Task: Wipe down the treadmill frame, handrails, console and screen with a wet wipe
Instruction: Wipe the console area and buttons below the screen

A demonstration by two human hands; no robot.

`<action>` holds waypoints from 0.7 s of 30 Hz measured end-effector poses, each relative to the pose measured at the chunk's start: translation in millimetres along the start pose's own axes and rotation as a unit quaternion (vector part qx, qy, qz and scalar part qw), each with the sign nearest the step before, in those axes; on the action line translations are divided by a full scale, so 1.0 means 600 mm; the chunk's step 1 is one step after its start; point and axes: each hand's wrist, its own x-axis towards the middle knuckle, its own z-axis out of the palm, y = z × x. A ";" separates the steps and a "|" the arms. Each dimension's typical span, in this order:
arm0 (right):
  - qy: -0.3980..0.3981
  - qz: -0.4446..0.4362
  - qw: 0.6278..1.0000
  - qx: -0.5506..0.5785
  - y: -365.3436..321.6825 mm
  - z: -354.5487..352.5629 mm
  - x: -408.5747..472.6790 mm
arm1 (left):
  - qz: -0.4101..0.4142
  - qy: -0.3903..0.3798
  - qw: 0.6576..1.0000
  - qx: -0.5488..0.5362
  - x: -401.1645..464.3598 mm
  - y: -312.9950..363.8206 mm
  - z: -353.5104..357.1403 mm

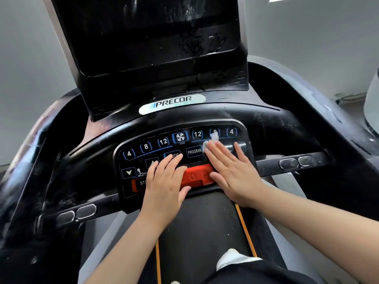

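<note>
While only one view is given, from a camera worn on the head and looking down, it shows a person standing on a Precor treadmill with both bare hands laid on the console keypad.

The right hand lies flat, fingers straight and spread, pressing a white wet wipe against the right half of the keypad. The wipe pokes out beyond the fingertips, over the "8" key and just right of the "PROGRAM" key. This hand's grip is not closed on the wipe; the fingers pin it down under the palm side.

The left hand also lies flat, fingers loosely straight, resting on the lower middle of the keypad and touching the left part of the red stop bar. It holds nothing and seems to steady the body.

Above the keypad, the tilted dark screen carries pale smears and streaks, mostly on its right side, which suggests it has already had a damp pass. Specks and dull marks show on the black console housing at upper right.

The crossbar handrails with metal sensor pads, left and right, look dusty or flecked. Whether they or the frame have been wiped cannot be told.

As a judgement, the keypad is in hand now, roughly mid-task, with rails and frame probably left.
</note>
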 end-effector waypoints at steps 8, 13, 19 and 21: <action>-0.009 0.047 0.997 -0.063 0.038 -0.012 0.021 | -0.003 -0.013 1.000 0.009 -0.001 -0.003 -0.004; 0.024 0.077 0.997 -0.016 -0.024 -0.002 0.035 | -0.003 -0.017 1.000 0.010 -0.003 0.002 -0.007; -0.025 0.075 0.995 -0.062 0.021 -0.013 -0.018 | 0.002 -0.022 1.000 0.008 0.005 -0.003 -0.011; -0.020 0.154 0.986 -0.052 0.038 -0.014 -0.043 | 0.001 -0.023 1.000 0.004 0.009 -0.004 -0.011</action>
